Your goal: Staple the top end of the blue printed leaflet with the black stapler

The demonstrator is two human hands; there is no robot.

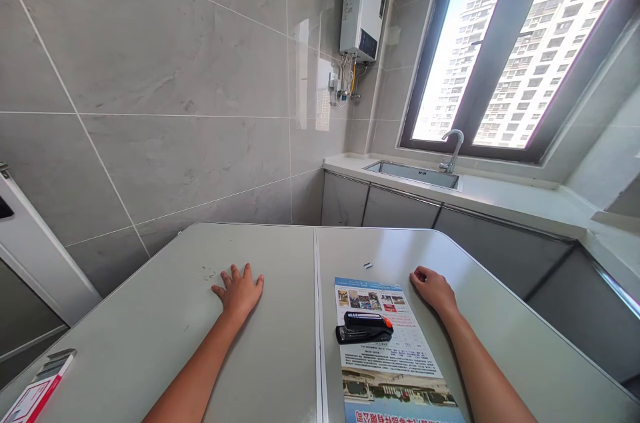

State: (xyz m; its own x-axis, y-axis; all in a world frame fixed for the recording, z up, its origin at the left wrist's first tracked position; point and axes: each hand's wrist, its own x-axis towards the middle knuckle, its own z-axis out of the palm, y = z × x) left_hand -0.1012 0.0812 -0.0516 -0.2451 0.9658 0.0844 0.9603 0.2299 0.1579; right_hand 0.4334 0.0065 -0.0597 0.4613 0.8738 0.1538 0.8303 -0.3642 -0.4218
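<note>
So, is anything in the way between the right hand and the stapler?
Nothing visible stands between the right hand and the stapler, just bare tabletop and the flat printed sheet under the stapler. The small staple strips lie beyond the sheet's far edge, off that line.

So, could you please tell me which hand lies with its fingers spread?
The left hand: its fingers fan out on the table, while the right hand is curled.

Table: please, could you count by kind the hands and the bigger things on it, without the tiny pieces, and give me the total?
Hands: 2 (left hand, right hand)
Black stapler: 1
Printed flyer: 1
Red-and-white package: 1
Total on the table: 5
</note>
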